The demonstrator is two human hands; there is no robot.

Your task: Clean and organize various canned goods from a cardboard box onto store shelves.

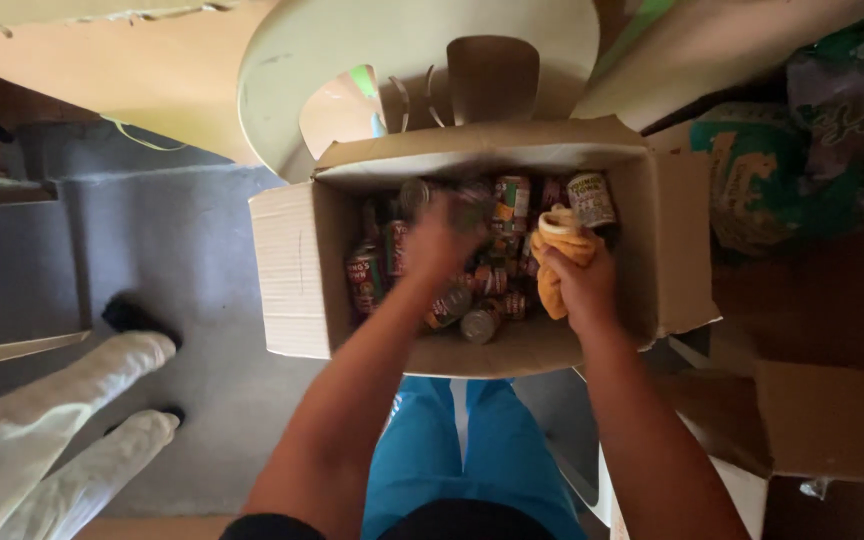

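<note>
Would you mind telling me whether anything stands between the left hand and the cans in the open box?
Nothing visible does. The left hand is blurred but already down among the cans in the cardboard box, whose flaps are open. The right hand holds a yellow cloth off to the side.

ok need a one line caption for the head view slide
Head view: left hand reaches among cans in a cardboard box while the right hand holds a yellow cloth.
</note>
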